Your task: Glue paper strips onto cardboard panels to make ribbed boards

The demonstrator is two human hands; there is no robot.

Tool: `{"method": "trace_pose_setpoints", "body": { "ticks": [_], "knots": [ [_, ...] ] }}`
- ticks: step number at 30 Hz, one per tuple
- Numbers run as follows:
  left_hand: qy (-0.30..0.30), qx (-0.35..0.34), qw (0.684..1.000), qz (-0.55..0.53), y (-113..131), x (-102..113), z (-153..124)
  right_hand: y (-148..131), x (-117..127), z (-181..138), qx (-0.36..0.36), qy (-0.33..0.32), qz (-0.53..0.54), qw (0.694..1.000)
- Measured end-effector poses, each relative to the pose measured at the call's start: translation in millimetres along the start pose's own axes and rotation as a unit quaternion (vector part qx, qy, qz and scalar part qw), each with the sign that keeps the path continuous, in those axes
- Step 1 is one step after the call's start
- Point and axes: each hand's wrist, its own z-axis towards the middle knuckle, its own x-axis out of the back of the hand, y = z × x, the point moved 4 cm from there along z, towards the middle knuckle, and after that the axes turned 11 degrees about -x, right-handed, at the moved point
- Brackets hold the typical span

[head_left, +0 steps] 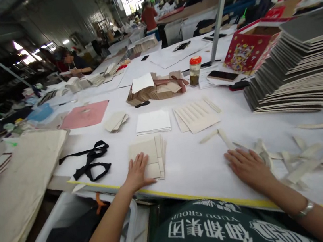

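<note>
My left hand [137, 172] lies flat with fingers spread on a small fanned stack of beige cards [151, 154] near the table's front edge. My right hand [247, 167] rests palm down, fingers stretched out, on the white table [191, 164]; its fingertips touch the edge of a loose heap of beige paper strips [302, 161] to its right. Neither hand grips anything. A single strip [208, 136] lies just beyond the right hand.
Farther back lie a white sheet stack [153, 122], fanned beige cards [197, 116], a brown card pile with ribbon [157, 87], a jar [194, 71] and a phone [223, 75]. Tall grey board stacks [301, 69] stand right, black straps [91, 163] left. Other people work behind.
</note>
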Motion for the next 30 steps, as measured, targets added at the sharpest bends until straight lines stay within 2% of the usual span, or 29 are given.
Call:
{"method": "trace_pose_setpoints", "body": {
  "ticks": [3, 5, 7, 9, 12, 15, 16, 18, 20, 22, 24, 26, 28, 30],
  "knots": [
    [0.04, -0.025, 0.996, 0.075, 5.1, -14.6, -17.3, 19.6, 3.5, 10.9, -0.041, 0.006, -0.041, 0.998],
    [0.096, -0.081, 0.986, 0.105, 11.6, -15.6, -20.7, 16.0, 14.1, 18.6, -0.047, 0.008, -0.048, 0.998],
    [0.175, -0.147, 0.966, 0.119, 17.3, -7.5, -25.0, 0.3, 26.5, 23.8, -0.037, 0.002, -0.035, 0.999],
    [0.267, -0.173, 0.939, 0.126, 20.6, 11.5, -30.2, -20.4, 36.2, 31.5, -0.026, -0.009, -0.006, 1.0],
    [0.389, -0.143, 0.899, 0.14, 32.6, 52.9, -30.6, -46.3, 38.2, 59.2, -0.017, -0.014, 0.029, 0.999],
    [0.446, -0.158, 0.87, 0.137, 73.1, 83.7, -15.3, -58.0, 24.7, 99.7, 0.004, -0.033, 0.038, 0.999],
    [0.448, -0.183, 0.866, 0.128, 92.6, 85.7, -7.5, -57.6, 18.0, 111.6, -0.002, -0.056, 0.038, 0.998],
    [0.422, -0.253, 0.865, 0.099, 134.6, 74.0, 9.7, -51.3, 7.1, 127.0, -0.021, -0.098, 0.036, 0.994],
    [0.353, -0.332, 0.872, 0.069, 172.6, 44.8, 26.2, -38.4, 2.0, 129.2, -0.027, -0.122, 0.03, 0.992],
    [0.263, -0.383, 0.884, 0.058, 198.3, 10.3, 38.9, -17.2, 2.5, 120.7, -0.013, -0.128, 0.019, 0.992],
    [0.183, -0.403, 0.895, 0.049, 209.3, -14.8, 46.8, 13.0, 5.7, 107.8, 0.008, -0.135, 0.005, 0.991],
    [0.127, -0.418, 0.899, 0.028, 210.1, -23.5, 52.3, 46.9, 10.1, 96.9, 0.022, -0.15, -0.007, 0.988],
    [0.111, -0.418, 0.902, -0.001, 205.6, -18.1, 61.0, 74.4, 16.5, 91.6, 0.018, -0.151, -0.017, 0.988],
    [0.135, -0.371, 0.918, -0.029, 198.2, -8.1, 76.7, 84.5, 24.2, 89.9, -0.004, -0.126, -0.012, 0.992]
  ]
}}
